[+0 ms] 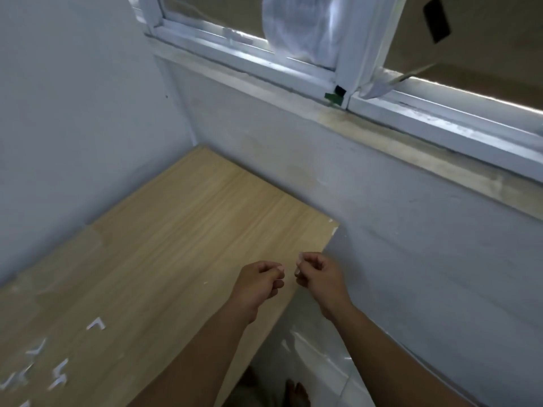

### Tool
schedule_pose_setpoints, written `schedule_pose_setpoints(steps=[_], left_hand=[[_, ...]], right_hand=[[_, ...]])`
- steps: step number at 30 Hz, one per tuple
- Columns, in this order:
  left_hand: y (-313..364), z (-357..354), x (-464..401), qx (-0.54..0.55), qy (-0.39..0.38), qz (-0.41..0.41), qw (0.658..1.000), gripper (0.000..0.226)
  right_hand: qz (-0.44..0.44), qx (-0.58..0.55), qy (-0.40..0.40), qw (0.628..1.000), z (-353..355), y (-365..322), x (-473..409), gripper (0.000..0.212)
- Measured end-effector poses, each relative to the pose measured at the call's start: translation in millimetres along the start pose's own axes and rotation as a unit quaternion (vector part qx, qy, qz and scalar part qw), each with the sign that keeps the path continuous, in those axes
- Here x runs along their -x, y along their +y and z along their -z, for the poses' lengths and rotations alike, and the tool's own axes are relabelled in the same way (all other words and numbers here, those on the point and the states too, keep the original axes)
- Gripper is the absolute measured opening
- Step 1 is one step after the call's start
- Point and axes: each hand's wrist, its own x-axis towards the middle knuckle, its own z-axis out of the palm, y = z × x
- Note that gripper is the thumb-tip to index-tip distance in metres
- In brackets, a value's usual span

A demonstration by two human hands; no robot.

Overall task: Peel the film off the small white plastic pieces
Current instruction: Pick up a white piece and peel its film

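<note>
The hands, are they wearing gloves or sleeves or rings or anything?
No. The left hand and the right hand are both bare: no gloves, and no rings or watch that I can see. The forearms are bare too, with no sleeve showing anywhere up to the bottom edge of the picture. Any small marks are too blurry to make out.

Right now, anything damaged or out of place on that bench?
Yes: the wooden board's far right corner looks chipped, showing white. Small white pieces lie scattered at its near left edge. Nothing spilled.
</note>
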Motion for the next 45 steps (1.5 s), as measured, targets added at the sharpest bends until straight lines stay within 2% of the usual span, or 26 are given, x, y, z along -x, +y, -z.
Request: schedule_pose_setpoints(steps=[5, 10, 15, 19, 23, 25, 30, 33, 36, 40, 45], left_hand=[[16.8, -14.4, -38.5, -0.045, 0.003, -0.029, 0.999, 0.009], [34.7, -25.0, -80.3, -0.110, -0.032, -0.075, 0.991, 0.009], [44.7, -46.6, -124.0, -0.195, -0.062, -0.138, 0.969, 0.015], [46.3, -71.9, -150.7, -0.274, -0.084, -0.179, 0.941, 0.018], [51.0, -98.0, -171.6, -0.318, -0.075, -0.236, 0.915, 0.021], [53.3, -109.0, -181.6, -0.331, -0.070, -0.270, 0.902, 0.023], [54.1, -126.1, -210.0, -0.398, -0.039, -0.394, 0.828, 0.028], [54.4, -130.8, -214.4, -0.439, -0.030, -0.407, 0.801, 0.030], [55.5, -136.6, -213.9, -0.484, -0.046, -0.381, 0.786, 0.029], [58.6, -143.5, -215.3, -0.511, -0.065, -0.335, 0.789, 0.025], [61.8, -145.9, -220.0, -0.493, -0.065, -0.325, 0.805, 0.022]], right_hand=[[0.005, 0.012, 0.094, 0.996, 22.5, -4.3, -34.8, 0.009], [0.010, 0.040, 0.193, 0.980, 35.6, -8.6, -66.3, 0.017], [0.001, 0.052, 0.241, 0.969, 44.6, -3.8, -100.8, 0.020], [0.003, 0.071, 0.253, 0.965, 49.4, -0.1, -119.2, 0.021], [-0.014, 0.082, 0.269, 0.960, 53.1, 3.1, -140.5, 0.027], [-0.018, 0.070, 0.279, 0.958, 54.6, 4.9, -149.6, 0.024], [-0.023, 0.027, 0.302, 0.953, 53.4, 6.0, -160.7, 0.010], [-0.026, 0.017, 0.305, 0.952, 53.5, 8.1, -162.5, 0.009], [-0.029, 0.018, 0.305, 0.952, 53.6, 8.2, -163.9, 0.009], [-0.054, 0.000, 0.308, 0.950, 55.5, 4.7, -166.0, 0.008], [-0.066, -0.011, 0.308, 0.949, 56.9, 1.5, -169.2, 0.009]])
